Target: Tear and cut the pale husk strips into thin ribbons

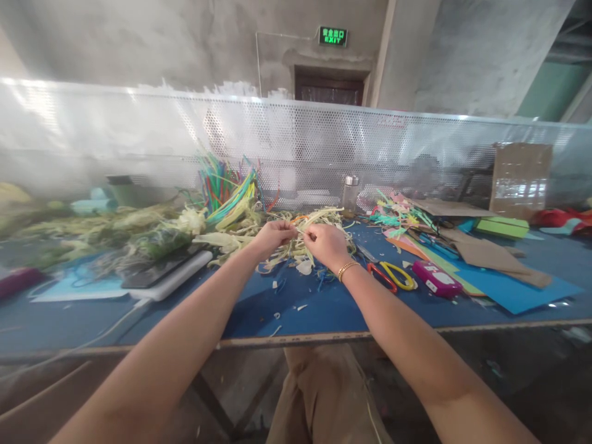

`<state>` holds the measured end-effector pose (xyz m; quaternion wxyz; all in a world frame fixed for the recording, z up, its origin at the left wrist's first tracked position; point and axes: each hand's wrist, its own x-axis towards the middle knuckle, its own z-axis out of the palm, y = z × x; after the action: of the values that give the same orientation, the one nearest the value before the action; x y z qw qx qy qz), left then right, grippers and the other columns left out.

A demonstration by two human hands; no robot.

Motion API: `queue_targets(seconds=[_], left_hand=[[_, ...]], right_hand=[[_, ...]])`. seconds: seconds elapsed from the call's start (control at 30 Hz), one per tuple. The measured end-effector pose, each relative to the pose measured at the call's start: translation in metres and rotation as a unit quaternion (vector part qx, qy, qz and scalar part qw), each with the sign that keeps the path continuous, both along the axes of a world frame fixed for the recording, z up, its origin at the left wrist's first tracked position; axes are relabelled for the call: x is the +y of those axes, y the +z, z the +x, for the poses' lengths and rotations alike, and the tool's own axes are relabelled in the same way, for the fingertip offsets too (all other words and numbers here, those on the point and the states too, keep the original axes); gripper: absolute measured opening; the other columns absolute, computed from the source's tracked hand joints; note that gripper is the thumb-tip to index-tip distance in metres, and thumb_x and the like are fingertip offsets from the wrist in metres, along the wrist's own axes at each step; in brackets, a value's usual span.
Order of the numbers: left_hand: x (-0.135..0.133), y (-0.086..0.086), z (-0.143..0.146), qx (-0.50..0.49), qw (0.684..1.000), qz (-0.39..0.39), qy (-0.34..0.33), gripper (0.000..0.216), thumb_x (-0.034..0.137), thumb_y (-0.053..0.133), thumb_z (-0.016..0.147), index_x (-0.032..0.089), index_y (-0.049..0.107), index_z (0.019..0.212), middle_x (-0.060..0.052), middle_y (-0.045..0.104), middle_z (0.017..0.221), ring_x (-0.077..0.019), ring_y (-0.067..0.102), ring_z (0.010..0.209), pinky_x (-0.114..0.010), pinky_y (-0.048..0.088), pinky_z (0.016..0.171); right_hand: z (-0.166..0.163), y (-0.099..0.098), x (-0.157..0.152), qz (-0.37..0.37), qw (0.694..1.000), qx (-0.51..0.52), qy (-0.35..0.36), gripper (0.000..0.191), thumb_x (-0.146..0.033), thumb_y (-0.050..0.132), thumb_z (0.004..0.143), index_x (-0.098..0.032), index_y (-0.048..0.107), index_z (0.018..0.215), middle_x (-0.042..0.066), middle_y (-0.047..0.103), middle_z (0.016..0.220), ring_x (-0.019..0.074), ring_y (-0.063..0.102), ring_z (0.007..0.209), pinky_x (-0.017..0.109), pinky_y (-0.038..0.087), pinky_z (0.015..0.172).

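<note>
Left hand: the left hand (pixel 283 233) is over the middle of the surface (pixel 324 317), fingertips pinched on a thin pale strand (pixel 299 234) too small to make out fully.
Right hand: the right hand (pixel 326 243) is just beside the left, thumb and fingers pinched at the strand's other end; gold bracelet (pixel 348 270) at the wrist.
Strand: between the two hands, in front of the husk-like strips (pixel 324 216) heaped toward the surface's far edge.
Near edge, middle: open blue strip between hands and edge, small pale scraps (pixel 277 316) scattered over it; forearms cross the edge on either side.
Right of hands: scissors (pixel 401 275) with red and yellow handles, near the right wrist; magenta device (pixel 437 279) just beyond them.
Near edge, right: blue sheet (pixel 518 295) reaching close to the edge, brown cardboard (pixel 493 256) overlapping it.
Left of hands: white slab (pixel 171 280) with a cable (pixel 111 333) running over the near edge; dark flat object (pixel 157 271) on top.
Far edge: coloured stems (pixel 224 185) bunched left of middle, metal-capped bottle (pixel 350 192) right of it, perforated panel (pixel 277 129) closing off room behind.
Left end: greenish fibres (pixel 102 225) heaped, blurred.
</note>
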<state>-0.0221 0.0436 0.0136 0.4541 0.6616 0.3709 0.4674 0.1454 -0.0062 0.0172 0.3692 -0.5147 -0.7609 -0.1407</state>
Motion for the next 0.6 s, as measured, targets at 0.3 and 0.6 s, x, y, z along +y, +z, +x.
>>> queue_targets(seconds=[0.3,0.6], left_hand=[[0.005,-0.007,0.007,0.087,0.978,0.168,0.088,0.023,0.032,0.074,0.059,0.016,0.059,0.066,0.001,0.058,0.060,-0.0106,0.050,0.055,-0.023,0.036,0.053],[-0.003,-0.005,0.014,0.042,0.985,0.159,0.051,0.021,0.028,0.072,0.061,0.015,0.066,0.076,-0.002,0.065,0.069,-0.0127,0.057,0.063,-0.025,0.044,0.061]], right_hand=[[0.002,-0.006,0.007,-0.099,0.982,0.156,0.044,0.016,-0.025,0.057,0.076,-0.018,0.063,0.063,0.001,0.063,0.060,0.0122,0.053,0.056,0.023,0.033,0.054],[0.000,-0.019,0.020,-0.086,0.963,0.242,0.080,0.019,-0.031,0.052,0.084,-0.019,0.061,0.072,0.002,0.065,0.064,0.0150,0.060,0.061,0.025,0.043,0.059]])
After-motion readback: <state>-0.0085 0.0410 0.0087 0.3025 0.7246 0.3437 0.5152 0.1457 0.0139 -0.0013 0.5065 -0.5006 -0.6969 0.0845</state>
